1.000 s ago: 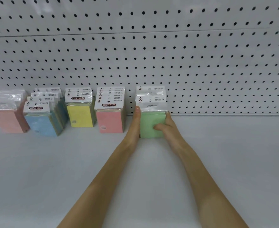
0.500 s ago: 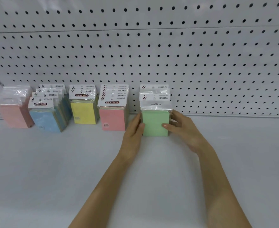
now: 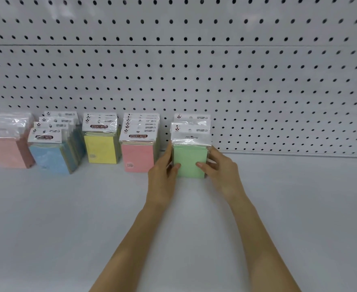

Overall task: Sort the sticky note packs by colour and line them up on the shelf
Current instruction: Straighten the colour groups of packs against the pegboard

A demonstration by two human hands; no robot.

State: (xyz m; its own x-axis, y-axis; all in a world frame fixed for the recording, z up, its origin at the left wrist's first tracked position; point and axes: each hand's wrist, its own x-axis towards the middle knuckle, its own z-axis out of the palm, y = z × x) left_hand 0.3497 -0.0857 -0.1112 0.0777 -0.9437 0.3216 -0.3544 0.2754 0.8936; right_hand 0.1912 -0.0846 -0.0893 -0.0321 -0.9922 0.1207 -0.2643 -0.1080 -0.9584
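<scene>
Along the back of the shelf [image 3: 68, 218], against the pegboard [image 3: 257, 81], five colour groups stand in a line. At the far left are the salmon packs [image 3: 7, 150], their wrappers a little crumpled. Beside them the blue packs [image 3: 49, 159] stand one behind the other, the file slanting slightly. Next come the yellow packs [image 3: 99, 149], then the pink packs [image 3: 137, 158], each file fairly square to the wall. Furthest right are the green packs [image 3: 191, 118], with the front green pack [image 3: 190, 159] between the two hands.

No loose pack lies anywhere on the visible shelf, so the sorting looks essentially finished. What seems left is squaring up the green file, and perhaps straightening the blue one; whether more packs wait out of view cannot be told.

The left hand [image 3: 161, 180] sits just right of the pink packs, apart from them. Its fingers lie up the left side of the front green pack and its thumb bends onto the green face, so it pinches that edge lightly rather than lying spread. The right hand [image 3: 219, 173] mirrors it: the thumb tip presses the face near the right edge while the fingers curl round the right side, their tips hidden behind the wrapper. The pack stands upright on the shelf, its header card just in front of the two behind.
</scene>
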